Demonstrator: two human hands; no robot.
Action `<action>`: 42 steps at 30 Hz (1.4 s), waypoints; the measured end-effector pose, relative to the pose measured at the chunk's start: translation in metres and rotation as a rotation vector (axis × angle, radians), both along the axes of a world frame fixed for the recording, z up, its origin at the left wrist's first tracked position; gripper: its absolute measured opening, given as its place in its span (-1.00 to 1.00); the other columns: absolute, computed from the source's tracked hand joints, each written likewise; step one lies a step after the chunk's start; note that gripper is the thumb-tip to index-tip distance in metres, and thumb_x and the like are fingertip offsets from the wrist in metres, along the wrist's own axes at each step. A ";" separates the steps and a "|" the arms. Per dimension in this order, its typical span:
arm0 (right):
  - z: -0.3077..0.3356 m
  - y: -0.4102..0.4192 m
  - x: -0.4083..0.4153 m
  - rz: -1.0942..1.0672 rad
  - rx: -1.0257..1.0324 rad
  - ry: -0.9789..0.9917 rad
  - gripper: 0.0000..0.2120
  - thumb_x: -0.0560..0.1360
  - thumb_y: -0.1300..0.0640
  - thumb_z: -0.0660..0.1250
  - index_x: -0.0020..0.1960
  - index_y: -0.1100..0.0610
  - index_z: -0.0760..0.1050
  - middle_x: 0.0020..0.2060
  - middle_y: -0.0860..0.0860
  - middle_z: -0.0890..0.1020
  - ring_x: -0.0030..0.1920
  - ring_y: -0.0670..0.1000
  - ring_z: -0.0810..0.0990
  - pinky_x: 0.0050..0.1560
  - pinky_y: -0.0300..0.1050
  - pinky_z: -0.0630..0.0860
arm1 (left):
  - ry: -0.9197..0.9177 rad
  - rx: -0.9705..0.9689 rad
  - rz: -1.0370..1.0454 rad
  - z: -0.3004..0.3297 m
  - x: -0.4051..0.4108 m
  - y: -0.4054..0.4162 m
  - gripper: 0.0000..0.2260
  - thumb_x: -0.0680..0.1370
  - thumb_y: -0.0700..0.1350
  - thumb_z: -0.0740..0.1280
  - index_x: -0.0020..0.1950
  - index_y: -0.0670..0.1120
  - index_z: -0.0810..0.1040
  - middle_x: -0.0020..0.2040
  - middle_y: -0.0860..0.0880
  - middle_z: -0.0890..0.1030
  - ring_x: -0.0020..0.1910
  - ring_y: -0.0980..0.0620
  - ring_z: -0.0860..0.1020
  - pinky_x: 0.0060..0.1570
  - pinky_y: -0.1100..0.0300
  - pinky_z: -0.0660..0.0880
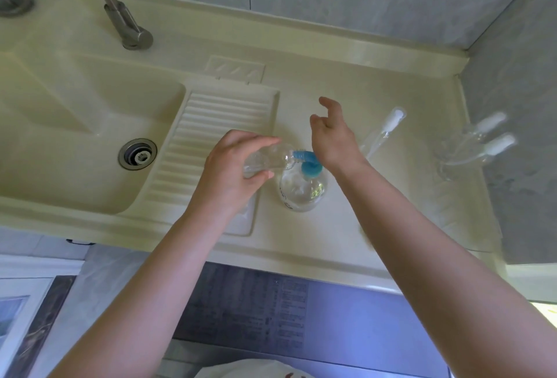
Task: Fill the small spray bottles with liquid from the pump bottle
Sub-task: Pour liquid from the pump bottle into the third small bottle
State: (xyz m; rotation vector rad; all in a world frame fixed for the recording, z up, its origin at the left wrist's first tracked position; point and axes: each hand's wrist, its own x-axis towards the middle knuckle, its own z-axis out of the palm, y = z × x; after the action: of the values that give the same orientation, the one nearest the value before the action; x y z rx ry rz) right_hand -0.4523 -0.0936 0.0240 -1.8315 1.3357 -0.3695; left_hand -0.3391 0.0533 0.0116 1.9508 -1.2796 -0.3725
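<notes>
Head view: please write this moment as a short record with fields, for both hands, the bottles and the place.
place: cream countertop beside a sink
left hand: holds a small clear bottle tilted, its mouth at the blue nozzle
right hand: heel on the blue pump head, fingers spread
pump bottle: upright, clear liquid inside
other spray bottles: one right of the hand, two near the wall, lying down, blurred
faucet: no water visible

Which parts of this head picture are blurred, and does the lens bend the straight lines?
Head view: the two spray bottles at far right smear from motion blur; the pump bottle and left hand are fairly sharp; the wide lens bows the counter edge; light is soft, with no hard glare.
</notes>
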 end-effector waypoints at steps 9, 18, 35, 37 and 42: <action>-0.004 0.017 -0.002 0.024 -0.318 0.157 -0.52 0.61 0.17 0.02 0.51 -0.07 0.19 0.28 -0.01 0.52 0.26 0.14 0.45 0.16 0.04 0.21 | 0.004 0.013 0.012 -0.006 0.000 -0.001 -0.49 0.37 -0.21 0.56 0.28 0.10 0.61 0.15 0.00 0.53 0.17 0.06 0.53 0.29 0.13 0.43; 0.005 0.009 -0.004 0.058 -0.250 0.121 -0.56 0.63 0.11 0.04 0.50 -0.06 0.20 0.30 0.02 0.51 0.30 0.14 0.44 0.25 0.08 0.21 | 0.002 -0.005 0.002 -0.001 -0.001 0.000 -0.50 0.38 -0.21 0.56 0.28 0.09 0.61 0.15 0.03 0.53 0.15 0.11 0.53 0.28 0.26 0.39; 0.001 0.011 0.000 0.085 -0.232 0.163 -0.58 0.64 0.11 -0.03 0.48 -0.07 0.22 0.24 0.03 0.53 0.25 0.18 0.46 0.24 0.11 0.23 | 0.011 0.005 0.024 -0.003 0.001 0.000 -0.47 0.36 -0.22 0.56 0.29 0.12 0.60 0.17 0.03 0.51 0.18 0.10 0.51 0.31 0.31 0.36; -0.001 0.012 0.000 0.082 -0.242 0.183 -0.58 0.64 0.11 -0.03 0.48 -0.06 0.22 0.24 0.03 0.54 0.25 0.18 0.46 0.25 0.11 0.23 | 0.016 0.016 0.028 -0.005 0.000 -0.001 -0.46 0.36 -0.22 0.56 0.29 0.13 0.60 0.17 0.04 0.51 0.19 0.10 0.51 0.32 0.29 0.36; 0.003 0.004 0.000 0.080 -0.130 0.132 -0.60 0.65 -0.01 0.00 0.48 -0.09 0.18 0.32 0.00 0.51 0.33 0.15 0.41 0.33 0.15 0.18 | 0.028 0.012 0.014 -0.002 0.000 -0.001 -0.47 0.37 -0.21 0.55 0.29 0.14 0.59 0.18 0.02 0.51 0.21 0.10 0.50 0.33 0.32 0.32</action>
State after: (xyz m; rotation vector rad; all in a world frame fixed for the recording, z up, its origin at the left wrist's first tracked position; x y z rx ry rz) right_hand -0.4520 -0.0897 0.0272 -2.0412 1.3491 -0.3035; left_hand -0.3386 0.0523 0.0096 1.9568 -1.2483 -0.3998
